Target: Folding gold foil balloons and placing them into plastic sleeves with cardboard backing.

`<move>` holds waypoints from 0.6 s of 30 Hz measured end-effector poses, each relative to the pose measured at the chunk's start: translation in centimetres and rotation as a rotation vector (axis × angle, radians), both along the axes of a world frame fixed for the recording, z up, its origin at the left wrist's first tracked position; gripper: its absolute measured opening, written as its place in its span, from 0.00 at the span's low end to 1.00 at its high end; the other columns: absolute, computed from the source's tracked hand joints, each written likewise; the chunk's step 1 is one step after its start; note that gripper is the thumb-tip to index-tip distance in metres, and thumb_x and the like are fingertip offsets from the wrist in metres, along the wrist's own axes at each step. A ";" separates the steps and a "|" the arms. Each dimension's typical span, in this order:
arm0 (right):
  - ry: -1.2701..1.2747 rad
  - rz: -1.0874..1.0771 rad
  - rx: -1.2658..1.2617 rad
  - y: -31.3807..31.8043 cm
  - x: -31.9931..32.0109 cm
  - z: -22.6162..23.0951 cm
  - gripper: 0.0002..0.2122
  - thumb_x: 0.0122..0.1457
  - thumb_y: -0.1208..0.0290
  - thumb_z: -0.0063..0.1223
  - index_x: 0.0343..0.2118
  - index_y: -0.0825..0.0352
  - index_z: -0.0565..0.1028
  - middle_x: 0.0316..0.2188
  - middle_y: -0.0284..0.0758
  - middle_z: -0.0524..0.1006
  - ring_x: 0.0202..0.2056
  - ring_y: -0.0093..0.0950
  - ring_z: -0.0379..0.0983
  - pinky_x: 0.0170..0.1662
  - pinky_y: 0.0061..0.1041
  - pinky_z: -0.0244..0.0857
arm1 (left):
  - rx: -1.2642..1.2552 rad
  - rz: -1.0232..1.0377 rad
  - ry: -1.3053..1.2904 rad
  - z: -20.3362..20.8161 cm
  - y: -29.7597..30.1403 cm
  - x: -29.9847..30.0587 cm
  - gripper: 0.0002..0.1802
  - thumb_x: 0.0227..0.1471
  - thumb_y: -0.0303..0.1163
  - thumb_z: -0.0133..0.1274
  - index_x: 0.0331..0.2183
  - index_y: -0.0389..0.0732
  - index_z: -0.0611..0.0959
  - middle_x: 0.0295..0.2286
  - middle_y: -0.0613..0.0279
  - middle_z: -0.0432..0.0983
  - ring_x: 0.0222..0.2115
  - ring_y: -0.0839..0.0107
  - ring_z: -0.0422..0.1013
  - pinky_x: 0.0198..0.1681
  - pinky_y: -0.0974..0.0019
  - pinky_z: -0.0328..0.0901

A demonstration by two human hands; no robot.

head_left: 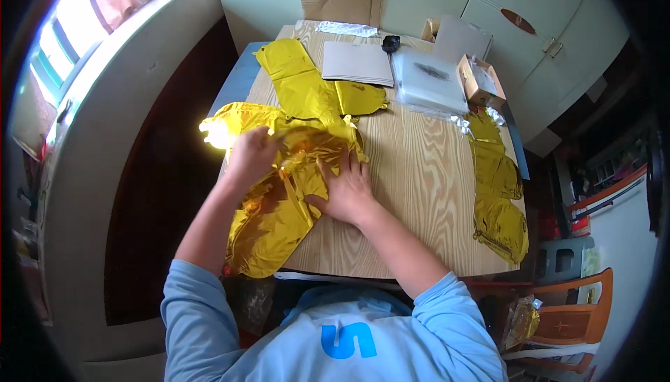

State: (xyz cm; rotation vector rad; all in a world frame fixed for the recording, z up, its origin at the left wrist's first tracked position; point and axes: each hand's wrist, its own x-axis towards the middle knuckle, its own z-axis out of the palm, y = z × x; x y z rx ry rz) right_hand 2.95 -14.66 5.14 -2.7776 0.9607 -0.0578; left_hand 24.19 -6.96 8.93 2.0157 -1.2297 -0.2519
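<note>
A crinkled gold foil balloon (pixel 276 239), flat and without air, lies across the left part of the table and droops past its near edge. My left hand (pixel 252 153) is closed on the upper part of this foil, which looks bunched and slightly blurred beside the fingers. Pressed down with fingers spread, my right hand (pixel 347 190) rests partly on the foil's right side and partly on the wood. Just beyond, a second gold foil balloon (pixel 300 78) lies spread out flat, partly overlapped by the near one.
On the wooden table (pixel 419 200), more gold foil (pixel 497 186) lies along the right edge. Farther back are a grey-white board (pixel 358 63), a stack of clear plastic bags (pixel 427 78), a small open box (pixel 481 82) and a black object (pixel 391 43). A wooden chair (pixel 569 312) stands at right.
</note>
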 end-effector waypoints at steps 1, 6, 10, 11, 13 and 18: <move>0.061 -0.013 0.006 -0.7 0.2 0.2 0.50 0.49 0.33 0.57 0.69 0.61 0.56 0.66 0.63 0.48 0.68 0.58 0.43 0.67 0.55 0.41 | -0.020 0.018 0.122 0.5 -0.5 1.1 0.17 0.56 0.39 0.60 0.26 0.33 0.78 0.15 0.64 0.69 0.18 0.74 0.63 0.23 0.63 0.60; 0.186 -0.020 0.023 -2.1 1.1 3.0 0.52 0.41 0.28 0.59 0.64 0.64 0.63 0.60 0.61 0.60 0.63 0.53 0.55 0.63 0.48 0.50 | -0.136 0.073 0.312 1.1 -0.3 7.3 0.15 0.60 0.37 0.57 0.32 0.33 0.83 0.20 0.72 0.72 0.20 0.82 0.64 0.24 0.70 0.61; 0.202 -0.009 0.048 -3.6 2.6 4.0 0.40 0.48 0.31 0.57 0.52 0.66 0.75 0.45 0.50 0.77 0.50 0.44 0.71 0.59 0.46 0.55 | -0.281 0.051 0.528 1.3 1.1 9.7 0.15 0.62 0.37 0.55 0.36 0.33 0.84 0.26 0.71 0.76 0.26 0.84 0.67 0.30 0.74 0.64; 0.201 -0.022 0.051 -4.0 3.0 3.7 0.37 0.49 0.32 0.56 0.49 0.66 0.77 0.41 0.46 0.80 0.46 0.42 0.75 0.58 0.46 0.56 | -0.294 0.049 0.455 1.3 1.4 10.2 0.15 0.62 0.37 0.55 0.36 0.33 0.84 0.26 0.72 0.76 0.25 0.84 0.67 0.30 0.74 0.63; 0.205 -0.010 -0.091 -3.8 3.3 3.2 0.31 0.53 0.34 0.55 0.43 0.62 0.80 0.35 0.37 0.82 0.40 0.34 0.77 0.55 0.42 0.56 | -0.306 0.074 0.365 1.7 2.1 11.0 0.15 0.62 0.38 0.56 0.34 0.34 0.84 0.25 0.74 0.74 0.24 0.85 0.65 0.28 0.74 0.61; 0.284 -0.037 -0.111 -4.0 3.6 2.9 0.29 0.54 0.36 0.56 0.41 0.61 0.81 0.34 0.31 0.83 0.38 0.29 0.79 0.54 0.39 0.57 | -0.486 0.249 0.107 5.0 4.8 14.3 0.19 0.60 0.45 0.58 0.29 0.38 0.83 0.18 0.78 0.65 0.19 0.85 0.55 0.22 0.73 0.50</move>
